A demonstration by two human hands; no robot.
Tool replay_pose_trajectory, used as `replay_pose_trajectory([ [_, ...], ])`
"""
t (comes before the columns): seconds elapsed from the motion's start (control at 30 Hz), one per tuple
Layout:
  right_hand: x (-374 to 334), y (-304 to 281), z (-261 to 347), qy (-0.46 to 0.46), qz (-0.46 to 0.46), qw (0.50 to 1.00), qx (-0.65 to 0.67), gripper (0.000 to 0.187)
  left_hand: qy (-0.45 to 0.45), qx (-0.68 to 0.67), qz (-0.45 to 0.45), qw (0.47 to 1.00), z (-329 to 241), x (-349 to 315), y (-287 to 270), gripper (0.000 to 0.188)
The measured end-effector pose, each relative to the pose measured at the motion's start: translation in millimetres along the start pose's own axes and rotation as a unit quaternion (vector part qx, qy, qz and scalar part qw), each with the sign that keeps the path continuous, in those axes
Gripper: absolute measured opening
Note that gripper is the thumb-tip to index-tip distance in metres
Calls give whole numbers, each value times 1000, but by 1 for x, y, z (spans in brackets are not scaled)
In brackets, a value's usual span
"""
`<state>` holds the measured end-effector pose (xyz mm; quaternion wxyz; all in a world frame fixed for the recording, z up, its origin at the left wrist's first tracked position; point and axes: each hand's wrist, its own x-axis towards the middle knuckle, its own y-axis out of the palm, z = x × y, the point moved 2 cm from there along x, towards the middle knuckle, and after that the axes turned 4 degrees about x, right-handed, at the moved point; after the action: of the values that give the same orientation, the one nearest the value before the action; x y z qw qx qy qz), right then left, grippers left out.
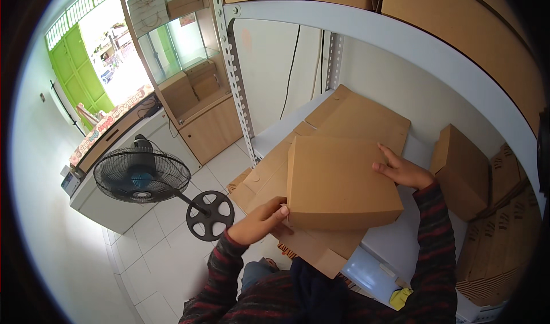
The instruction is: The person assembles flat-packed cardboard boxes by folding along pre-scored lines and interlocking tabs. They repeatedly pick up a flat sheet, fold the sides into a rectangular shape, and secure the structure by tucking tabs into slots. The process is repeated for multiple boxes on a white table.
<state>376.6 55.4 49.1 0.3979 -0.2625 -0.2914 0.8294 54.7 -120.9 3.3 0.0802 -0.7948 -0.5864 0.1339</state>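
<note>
A closed brown cardboard box point(344, 178) rests on flat cardboard pieces point(366, 115) laid over the shelf in front of me. My left hand point(260, 221) grips the box at its near left corner, thumb against the side and fingers partly hidden below. Against the right edge of the box lies my right hand point(404, 169), its thumb and forefinger stretched out and apart on the top face. The other fingers of that hand are mostly out of sight.
Another cardboard box point(461, 172) stands at the right, by stacked flat cartons point(495, 249). Larger boxes point(458, 32) fill the upper shelf point(401, 29). A black fan point(143, 175) stands left on the tiled floor. A blue plastic item point(369, 275) and yellow cloth point(400, 298) lie near me.
</note>
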Motion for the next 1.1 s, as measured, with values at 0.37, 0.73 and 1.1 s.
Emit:
replay_pose_trajectory([
  [0.37, -11, -2, 33, 21, -31, 996, 82, 97, 80, -197, -105, 971, 4, 18, 9, 65],
  [0.73, -31, 19, 60, -201, -104, 944, -240, 103, 134, -91, -423, 891, 48, 54, -6, 82],
  [1.1, -14, 76, 83, -428, -150, 846, -279, 75, 202, 270, -299, 893, -13, 38, 74, 22],
])
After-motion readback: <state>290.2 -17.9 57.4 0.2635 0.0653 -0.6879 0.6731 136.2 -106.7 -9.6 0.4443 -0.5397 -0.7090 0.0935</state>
